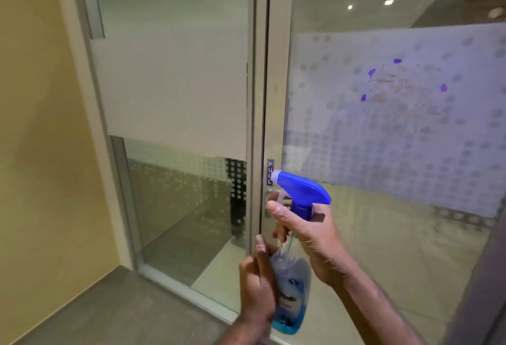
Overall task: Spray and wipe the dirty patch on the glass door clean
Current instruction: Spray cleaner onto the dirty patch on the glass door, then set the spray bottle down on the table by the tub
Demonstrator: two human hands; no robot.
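The dirty patch [402, 87], purple blobs and orange-brown smears, sits on the frosted dotted band of the glass door [383, 207] at upper right. A clear spray bottle [291, 290] with blue liquid and a blue trigger head is held upright in front of the door frame, well below and left of the patch. Its nozzle points up and left. My right hand [309, 237] grips the neck under the trigger head, a finger by the trigger. My left hand [257, 281] holds the bottle's body from the left. No cloth is in view.
A metal door frame [262, 98] with a PULL sign [270, 172] and a lock stands just behind the bottle. A fixed glass panel [175, 84] with a frosted band is at left, then a yellow wall [41, 125]. Grey floor lies below left.
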